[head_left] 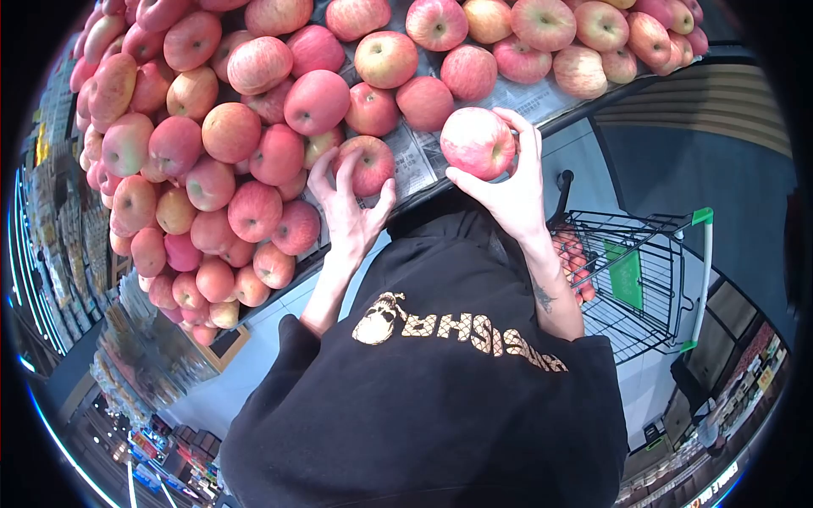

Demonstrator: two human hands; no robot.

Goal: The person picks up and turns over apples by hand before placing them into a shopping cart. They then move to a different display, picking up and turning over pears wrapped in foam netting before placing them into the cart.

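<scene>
Head view: right hand [521, 190] is gripping a pale apple [477, 142] just right of the bare newspaper [413, 165] patch; left hand [349, 216] has its fingers and thumb curled round a red apple [370, 167] at the patch's left. I'd guess they're firm, moderately weighty, slickish and bruise-prone, so cup the widest part, no fingertip digging.

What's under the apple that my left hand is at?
Printed newspaper shows beside that apple and seems to run beneath it. The spot directly underneath is hidden by the apple and your left hand, so I can't confirm.
</scene>
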